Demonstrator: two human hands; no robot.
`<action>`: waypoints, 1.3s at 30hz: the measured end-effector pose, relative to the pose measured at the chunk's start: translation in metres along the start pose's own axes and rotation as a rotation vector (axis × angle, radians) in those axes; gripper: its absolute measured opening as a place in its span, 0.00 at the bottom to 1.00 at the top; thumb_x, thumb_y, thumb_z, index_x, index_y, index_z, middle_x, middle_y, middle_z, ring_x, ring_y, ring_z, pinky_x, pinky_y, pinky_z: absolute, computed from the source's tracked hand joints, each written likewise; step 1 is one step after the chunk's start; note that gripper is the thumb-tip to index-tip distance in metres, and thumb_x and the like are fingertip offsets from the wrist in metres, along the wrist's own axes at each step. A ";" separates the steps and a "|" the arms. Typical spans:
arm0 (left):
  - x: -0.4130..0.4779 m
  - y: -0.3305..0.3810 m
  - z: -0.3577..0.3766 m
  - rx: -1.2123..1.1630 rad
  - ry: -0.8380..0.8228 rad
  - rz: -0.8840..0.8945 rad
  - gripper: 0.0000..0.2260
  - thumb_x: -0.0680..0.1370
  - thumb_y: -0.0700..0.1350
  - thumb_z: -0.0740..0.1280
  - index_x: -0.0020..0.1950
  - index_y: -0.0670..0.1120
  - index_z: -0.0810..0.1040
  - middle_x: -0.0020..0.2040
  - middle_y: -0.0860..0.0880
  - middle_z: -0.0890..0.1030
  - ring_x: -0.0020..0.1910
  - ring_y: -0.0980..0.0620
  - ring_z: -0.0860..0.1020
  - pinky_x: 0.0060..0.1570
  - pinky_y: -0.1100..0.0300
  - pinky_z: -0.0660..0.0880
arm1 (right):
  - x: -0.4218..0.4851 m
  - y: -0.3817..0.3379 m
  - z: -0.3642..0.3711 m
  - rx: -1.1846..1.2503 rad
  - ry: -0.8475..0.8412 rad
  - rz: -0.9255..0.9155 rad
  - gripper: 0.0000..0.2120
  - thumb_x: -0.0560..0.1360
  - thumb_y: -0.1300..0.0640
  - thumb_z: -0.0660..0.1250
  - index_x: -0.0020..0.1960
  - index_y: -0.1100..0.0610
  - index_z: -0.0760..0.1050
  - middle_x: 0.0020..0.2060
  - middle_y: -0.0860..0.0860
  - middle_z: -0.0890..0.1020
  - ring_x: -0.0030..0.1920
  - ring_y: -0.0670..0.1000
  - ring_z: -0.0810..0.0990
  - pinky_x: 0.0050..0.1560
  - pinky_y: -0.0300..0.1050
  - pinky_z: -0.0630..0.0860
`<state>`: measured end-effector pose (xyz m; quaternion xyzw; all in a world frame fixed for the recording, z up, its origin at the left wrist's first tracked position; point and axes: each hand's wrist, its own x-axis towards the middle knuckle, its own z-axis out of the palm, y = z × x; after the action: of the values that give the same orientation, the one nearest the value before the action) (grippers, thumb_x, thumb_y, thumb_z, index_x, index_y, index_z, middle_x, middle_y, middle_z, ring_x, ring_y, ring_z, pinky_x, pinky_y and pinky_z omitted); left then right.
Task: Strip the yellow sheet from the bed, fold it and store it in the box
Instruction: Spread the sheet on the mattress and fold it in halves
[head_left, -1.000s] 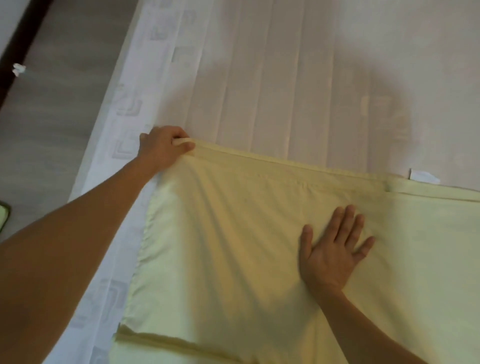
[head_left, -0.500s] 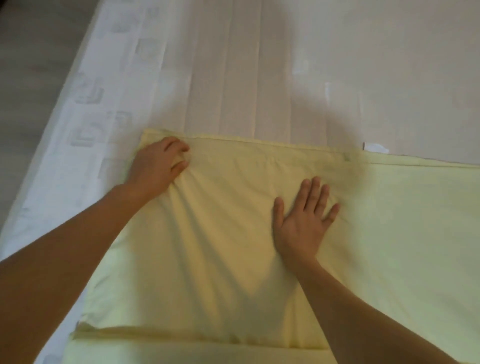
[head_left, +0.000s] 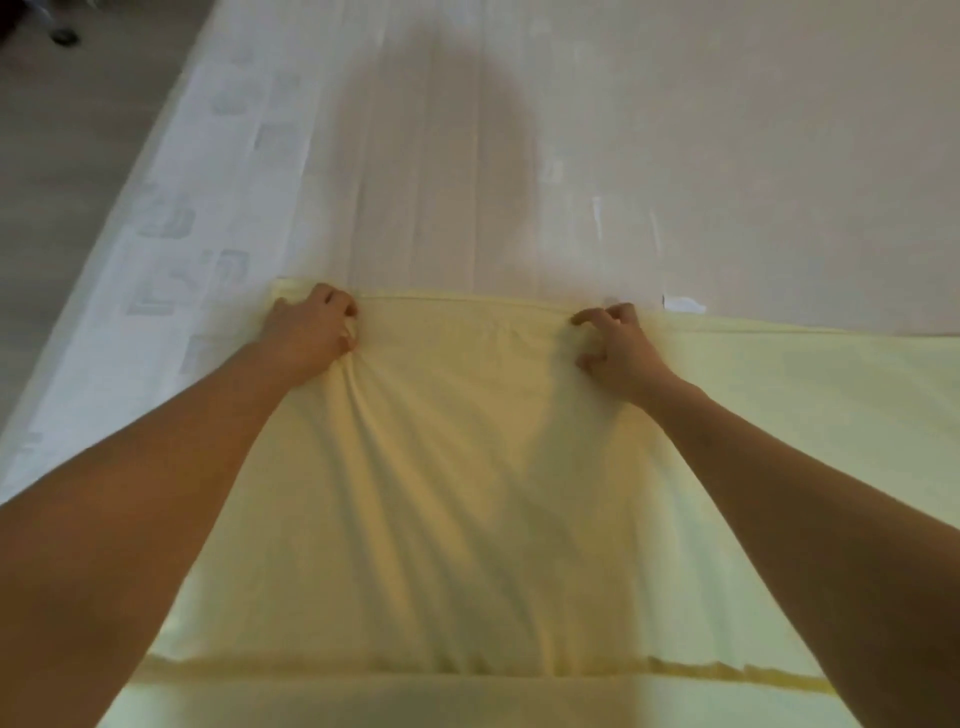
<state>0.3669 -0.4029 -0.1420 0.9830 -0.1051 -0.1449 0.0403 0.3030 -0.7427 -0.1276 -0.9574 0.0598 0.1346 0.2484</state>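
The bed (head_left: 727, 130) fills most of what I can see, its bare pinkish mattress top running away from the person, with a white patterned side panel (head_left: 156, 249) dropping along the left edge to the wooden floor (head_left: 57, 156). Across the near half of the mattress lies the yellow sheet (head_left: 467, 493), spread flat, its far hem running straight across the bed. Close to the person a second hem crosses it, where one layer lies over another.

Both bare forearms reach out over the cloth. The left hand (head_left: 311, 332) sits at the sheet's far left corner, fingers curled tight into a bunch of fabric, and long creases fan back from it toward the person. The right hand (head_left: 618, 343) is at the same far hem, well apart from the left, fingers bent like a claw with the tips dug into the cloth.

Just beyond the hem, beside the right hand, a small white tag (head_left: 683, 304) lies on the mattress.
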 end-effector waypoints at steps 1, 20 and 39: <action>0.003 -0.004 0.000 -0.018 -0.001 0.014 0.17 0.78 0.47 0.64 0.65 0.45 0.70 0.66 0.43 0.68 0.58 0.40 0.74 0.58 0.49 0.67 | 0.005 0.002 0.000 0.021 -0.012 0.001 0.22 0.72 0.65 0.67 0.65 0.59 0.69 0.63 0.60 0.64 0.55 0.61 0.75 0.59 0.47 0.72; -0.007 -0.012 -0.035 0.016 0.228 -0.025 0.13 0.79 0.48 0.63 0.59 0.43 0.79 0.61 0.39 0.77 0.61 0.39 0.73 0.66 0.45 0.59 | -0.005 -0.003 -0.020 -0.054 0.348 -0.151 0.07 0.77 0.63 0.61 0.51 0.63 0.77 0.49 0.60 0.78 0.50 0.60 0.77 0.47 0.46 0.70; 0.018 -0.025 0.005 0.055 0.342 0.059 0.10 0.81 0.48 0.56 0.56 0.44 0.73 0.41 0.36 0.78 0.41 0.36 0.78 0.38 0.45 0.75 | 0.044 0.016 0.008 -0.396 0.247 -0.205 0.08 0.80 0.63 0.54 0.54 0.63 0.71 0.48 0.63 0.78 0.52 0.62 0.73 0.50 0.55 0.66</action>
<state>0.3872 -0.3828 -0.1545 0.9905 -0.1297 0.0289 0.0348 0.3404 -0.7545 -0.1541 -0.9976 -0.0352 -0.0001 0.0594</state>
